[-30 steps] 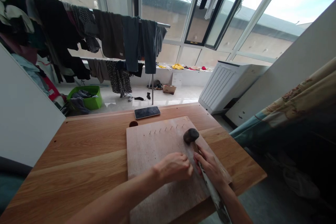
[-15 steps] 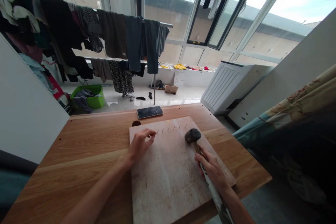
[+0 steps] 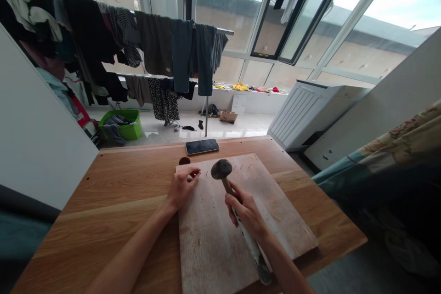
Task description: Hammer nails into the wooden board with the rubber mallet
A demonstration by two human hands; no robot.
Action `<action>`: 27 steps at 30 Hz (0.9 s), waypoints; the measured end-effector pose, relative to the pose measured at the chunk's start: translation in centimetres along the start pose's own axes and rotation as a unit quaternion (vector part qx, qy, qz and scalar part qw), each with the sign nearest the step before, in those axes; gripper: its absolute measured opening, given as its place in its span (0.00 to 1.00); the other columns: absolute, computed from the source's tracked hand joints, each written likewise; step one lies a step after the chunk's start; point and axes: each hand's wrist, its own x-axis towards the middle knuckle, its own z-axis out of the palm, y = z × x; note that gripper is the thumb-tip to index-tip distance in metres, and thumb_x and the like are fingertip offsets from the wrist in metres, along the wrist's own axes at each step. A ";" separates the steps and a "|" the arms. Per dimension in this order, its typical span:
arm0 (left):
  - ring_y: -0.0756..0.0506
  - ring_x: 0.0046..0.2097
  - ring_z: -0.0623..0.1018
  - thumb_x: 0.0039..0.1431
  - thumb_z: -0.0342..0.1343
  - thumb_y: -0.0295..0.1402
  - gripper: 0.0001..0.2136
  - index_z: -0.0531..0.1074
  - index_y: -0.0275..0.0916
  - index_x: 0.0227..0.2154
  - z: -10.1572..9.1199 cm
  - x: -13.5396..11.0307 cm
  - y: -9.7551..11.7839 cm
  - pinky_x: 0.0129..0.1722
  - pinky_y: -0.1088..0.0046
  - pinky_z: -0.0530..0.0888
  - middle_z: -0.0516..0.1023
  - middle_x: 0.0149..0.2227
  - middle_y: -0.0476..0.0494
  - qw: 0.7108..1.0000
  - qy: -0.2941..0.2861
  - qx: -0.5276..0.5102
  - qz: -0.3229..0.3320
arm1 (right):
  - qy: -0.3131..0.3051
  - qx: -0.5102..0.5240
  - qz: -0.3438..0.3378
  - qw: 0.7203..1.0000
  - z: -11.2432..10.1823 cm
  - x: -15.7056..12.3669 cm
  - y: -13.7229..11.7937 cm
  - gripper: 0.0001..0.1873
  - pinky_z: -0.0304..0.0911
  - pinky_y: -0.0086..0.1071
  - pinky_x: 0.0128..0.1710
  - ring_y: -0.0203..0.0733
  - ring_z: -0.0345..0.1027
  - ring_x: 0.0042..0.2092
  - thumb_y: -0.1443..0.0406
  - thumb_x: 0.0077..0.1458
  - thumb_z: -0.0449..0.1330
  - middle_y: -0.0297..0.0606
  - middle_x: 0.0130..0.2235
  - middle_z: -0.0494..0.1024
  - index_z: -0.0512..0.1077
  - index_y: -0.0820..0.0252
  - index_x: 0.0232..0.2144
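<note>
My right hand (image 3: pixel 246 206) is wrapped round the handle of a rubber mallet (image 3: pixel 221 169) with a black head and a worn, pale-patched shaft. Its head is over the far part of a worn wooden board (image 3: pixel 220 239) and hides part of a row of thin nails. Standing nails (image 3: pixel 241 166) show to the right of the head, and one nail (image 3: pixel 206 172) shows to its left. At the board's far left, my left hand (image 3: pixel 182 186) has thumb and forefinger pinched together; whatever is between the tips is too small to make out. Small dark marks dot the board.
Behind the board, a phone (image 3: pixel 202 146) and a round dark brown object (image 3: pixel 184 161) lie on the wooden table (image 3: pixel 138 179). Beyond are a green basket (image 3: pixel 132 131), hanging laundry (image 3: pixel 155 46) and a white ribbed cabinet-like piece (image 3: pixel 292 110). A curtain (image 3: pixel 389 147) hangs at right.
My right hand has carried the mallet left, its head now covering part of the nail row. My left hand has shifted slightly left along the board. The view has turned slightly left.
</note>
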 end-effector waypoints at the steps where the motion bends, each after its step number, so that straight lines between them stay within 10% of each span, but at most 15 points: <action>1: 0.46 0.33 0.82 0.60 0.57 0.35 0.09 0.81 0.40 0.37 0.0 0.0 0.0 0.38 0.71 0.78 0.85 0.36 0.45 1.000 -0.006 -0.004 -0.004 | -0.005 -0.002 -0.002 1.000 0.3 0.2 -0.1 0.25 0.54 0.22 0.12 0.29 0.57 0.16 0.57 0.61 0.57 0.24 0.23 0.63 0.70 0.62 0.57; 27: 0.46 0.32 0.82 0.59 0.56 0.33 0.13 0.75 0.41 0.47 0.1 0.2 0.1 0.36 0.70 0.77 0.85 0.34 0.47 1.000 -0.023 0.016 -0.007 | -0.018 -0.050 0.002 0.999 2.9 2.5 0.1 0.24 0.56 0.21 0.11 0.29 0.61 0.15 0.60 0.61 0.55 0.23 0.24 0.67 0.70 0.57 0.58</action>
